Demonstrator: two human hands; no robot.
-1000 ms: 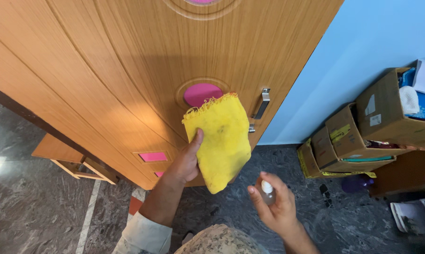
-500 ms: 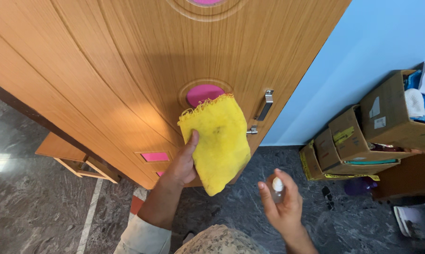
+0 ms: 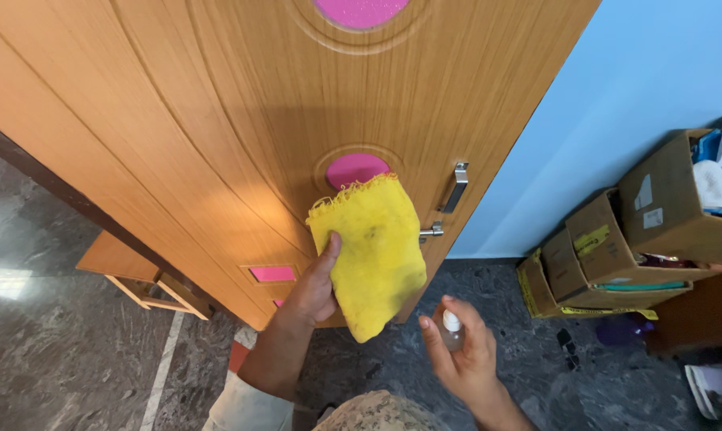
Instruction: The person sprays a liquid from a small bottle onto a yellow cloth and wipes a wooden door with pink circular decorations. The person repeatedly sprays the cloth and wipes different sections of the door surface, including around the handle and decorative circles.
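While our left hand (image 3: 317, 289) pressed the yellow cloth (image 3: 371, 251) on the wooden door (image 3: 217, 120), our right hand (image 3: 463, 351) gripped the spray bottle (image 3: 452, 329); wiping looked barely started.

brown cardboard boxes (image 3: 616, 255) stand stacked along the blue wall at right; the top box (image 3: 672, 211) bears two pale rectangular labels (image 3: 648, 203), a lower box (image 3: 596, 247) a yellow strip of tape (image 3: 588, 239)

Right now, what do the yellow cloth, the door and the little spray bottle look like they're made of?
Yellow cloth in the left hand: soft woven fabric, matte, frayed top edge. Brown door: wood or wood-look laminate, visible grain, low sheen, pink inset panels. Small spray bottle in the right hand: probably clear plastic with a white nozzle.
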